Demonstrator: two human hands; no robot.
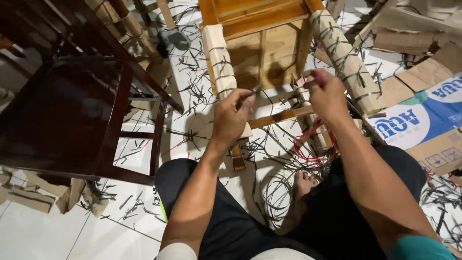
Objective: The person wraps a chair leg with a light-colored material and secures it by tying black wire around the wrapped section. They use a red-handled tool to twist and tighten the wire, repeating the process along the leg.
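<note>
A light wooden chair [262,45] lies tipped in front of me, its legs wrapped in pale cardboard [219,62] bound with dark strapping. My left hand [233,115] pinches a thin dark strap end by the left wrapped leg. My right hand [327,94] is closed on a small pink-handled tool near the right wrapped leg [344,60]. A wooden crossbar [281,116] runs between the two hands. Red strapping [310,144] coils on the floor below my right wrist.
A dark brown wooden chair [72,110] stands at the left. Flattened cardboard boxes [423,110] lie at the right. Cut strap pieces [192,89] and loops of grey strapping [279,192] litter the white tile floor. My bare foot [303,185] rests between my knees.
</note>
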